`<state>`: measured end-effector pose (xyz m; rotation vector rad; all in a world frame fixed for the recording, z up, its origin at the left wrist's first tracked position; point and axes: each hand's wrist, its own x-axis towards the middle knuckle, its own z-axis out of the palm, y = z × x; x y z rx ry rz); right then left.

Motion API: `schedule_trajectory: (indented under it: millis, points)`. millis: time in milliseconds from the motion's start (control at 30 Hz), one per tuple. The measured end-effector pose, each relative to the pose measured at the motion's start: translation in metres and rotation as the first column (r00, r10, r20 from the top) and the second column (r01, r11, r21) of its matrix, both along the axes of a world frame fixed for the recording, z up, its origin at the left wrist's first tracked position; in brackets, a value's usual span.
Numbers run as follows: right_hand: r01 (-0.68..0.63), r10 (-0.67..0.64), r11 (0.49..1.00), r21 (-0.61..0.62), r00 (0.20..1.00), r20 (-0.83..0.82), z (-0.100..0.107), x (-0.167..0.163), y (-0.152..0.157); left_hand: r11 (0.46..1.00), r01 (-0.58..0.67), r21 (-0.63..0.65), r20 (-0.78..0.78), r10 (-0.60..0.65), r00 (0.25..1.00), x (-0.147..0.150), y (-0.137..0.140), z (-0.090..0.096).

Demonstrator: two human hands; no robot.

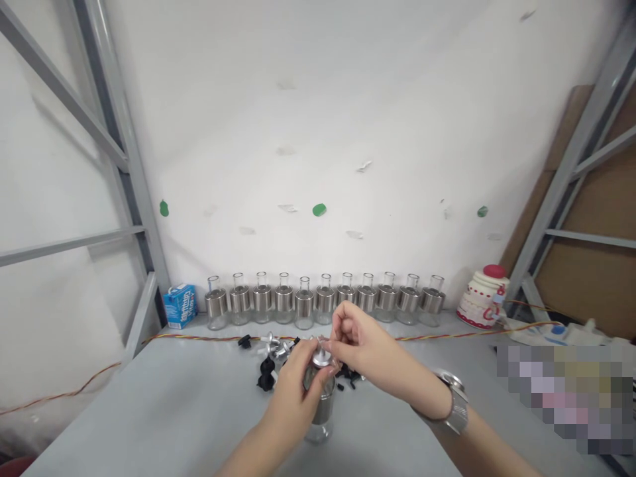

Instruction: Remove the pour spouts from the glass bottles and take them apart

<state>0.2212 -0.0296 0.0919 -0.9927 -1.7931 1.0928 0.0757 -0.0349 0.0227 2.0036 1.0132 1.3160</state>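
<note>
A glass bottle (318,434) with a brushed metal sleeve stands upright on the table in front of me. A silver cap (322,358) sits at its top. Curved around the cap and bottle neck, my left hand (293,384) has its thumb and fingers closed on either side. My right hand (360,338) pinches at the top of the cap, fingers curled; whatever lies between the fingertips is too small to make out. Behind the hands lie loose silver caps (271,344) and black stopper parts (267,374), partly hidden by my left hand.
Several similar sleeved bottles (216,303) line the wall. A blue drink carton (180,307) stands left of them, a red-and-white jar (481,298) at right. A twisted cable (199,336) crosses the grey table (163,411). Metal frame posts rise at both sides.
</note>
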Motion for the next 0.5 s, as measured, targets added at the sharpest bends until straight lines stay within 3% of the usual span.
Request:
schedule_trajectory:
  millis: [300,500]
  points:
    - [-0.092,0.091,0.990,-0.104,0.996,-0.015,0.001,0.005,0.011,0.999,0.045,0.006,0.043,-0.045,0.998,0.001,-0.001,0.000]
    - [-0.142,0.140,0.980,-0.142,0.990,-0.020,-0.004,0.010,0.019,0.983,0.155,-0.101,0.133,-0.141,0.981,0.000,-0.001,0.000]
